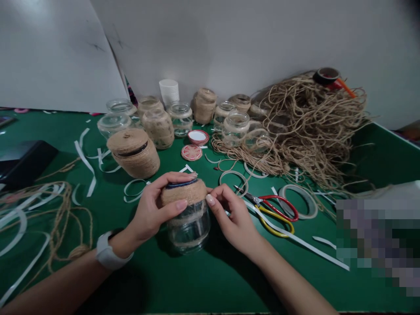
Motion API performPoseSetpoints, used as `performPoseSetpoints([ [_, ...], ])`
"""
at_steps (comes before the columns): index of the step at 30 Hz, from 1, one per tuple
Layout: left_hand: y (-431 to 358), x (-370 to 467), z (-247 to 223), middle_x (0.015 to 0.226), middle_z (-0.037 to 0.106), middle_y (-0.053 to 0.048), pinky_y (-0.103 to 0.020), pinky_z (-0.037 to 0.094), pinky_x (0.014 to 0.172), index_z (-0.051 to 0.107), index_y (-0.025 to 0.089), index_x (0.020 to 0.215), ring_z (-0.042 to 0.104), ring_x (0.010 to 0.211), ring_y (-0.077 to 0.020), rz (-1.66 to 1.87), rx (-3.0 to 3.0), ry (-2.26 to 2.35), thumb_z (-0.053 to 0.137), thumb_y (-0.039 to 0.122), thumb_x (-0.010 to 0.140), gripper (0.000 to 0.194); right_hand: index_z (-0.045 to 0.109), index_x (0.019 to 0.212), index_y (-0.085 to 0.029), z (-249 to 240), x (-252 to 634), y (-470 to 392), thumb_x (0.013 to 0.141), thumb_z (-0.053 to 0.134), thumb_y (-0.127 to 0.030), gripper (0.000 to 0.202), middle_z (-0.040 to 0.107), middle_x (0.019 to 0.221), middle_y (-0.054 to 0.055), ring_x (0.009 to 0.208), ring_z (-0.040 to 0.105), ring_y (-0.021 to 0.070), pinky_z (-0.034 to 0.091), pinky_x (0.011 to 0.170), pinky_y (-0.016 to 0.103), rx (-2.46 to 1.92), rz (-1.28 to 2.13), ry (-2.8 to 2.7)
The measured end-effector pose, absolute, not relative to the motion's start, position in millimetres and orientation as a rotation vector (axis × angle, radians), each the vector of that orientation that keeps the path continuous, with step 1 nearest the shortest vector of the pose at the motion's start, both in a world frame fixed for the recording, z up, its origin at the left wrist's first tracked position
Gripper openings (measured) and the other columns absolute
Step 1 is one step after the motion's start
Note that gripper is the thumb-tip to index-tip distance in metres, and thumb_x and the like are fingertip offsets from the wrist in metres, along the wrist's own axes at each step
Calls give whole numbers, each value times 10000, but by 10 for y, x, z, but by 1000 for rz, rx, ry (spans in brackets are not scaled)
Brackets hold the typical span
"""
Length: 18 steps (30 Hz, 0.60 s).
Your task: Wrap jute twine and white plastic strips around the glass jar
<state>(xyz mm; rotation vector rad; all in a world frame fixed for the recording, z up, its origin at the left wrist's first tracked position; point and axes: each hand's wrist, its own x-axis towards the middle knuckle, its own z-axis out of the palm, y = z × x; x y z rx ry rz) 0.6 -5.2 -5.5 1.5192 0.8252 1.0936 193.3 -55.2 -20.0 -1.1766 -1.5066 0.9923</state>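
Green surface [213, 288], pale wall [236, 39] behind: from a distance, I tend a glass jar [188, 229] standing front and centre, a twine band [195, 192] around its upper part. My left hand [149, 208] clasps its top and side, presumably to stop it turning, leaving the opposite edge free for the right hand [232, 214]. Its thumb and fingers narrow at the band; whether they pinch a strand, I cannot tell. Scissors [257, 200] lie near, likely for easy reach.
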Motion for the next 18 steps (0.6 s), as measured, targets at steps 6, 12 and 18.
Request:
performPoseSetpoints([
  [6, -56, -14, -68, 1175, 726, -71, -492, 458, 1054, 741, 271, 1047, 637, 1157, -318, 1128, 1545, 816, 791, 359, 739, 325, 462, 811, -230, -150, 1947, -558, 986, 465, -318, 196, 535, 714, -26, 634, 502, 123, 420, 571, 231, -1135, 968, -1570],
  [12, -40, -27, -57, 1168, 702, -88, -472, 468, 1029, 702, 254, 1058, 632, 1141, -310, 1120, 1710, 767, 753, 369, 785, 300, 471, 827, -230, -197, 1933, -572, 982, 475, -311, 175, 579, 750, -16, 631, 535, 117, 441, 573, 231, -1142, 927, -1549],
  [18, -31, 23, -42, 1330, 566, -114, -450, 452, 1054, 616, 252, 1162, 528, 1274, -341, 1080, 1814, 861, 785, 497, 740, 517, 521, 815, -225, -203, 1922, -565, 963, 531, -304, 168, 709, 834, 27, 636, 627, 125, 498, 586, 246, -1154, 864, -1452],
])
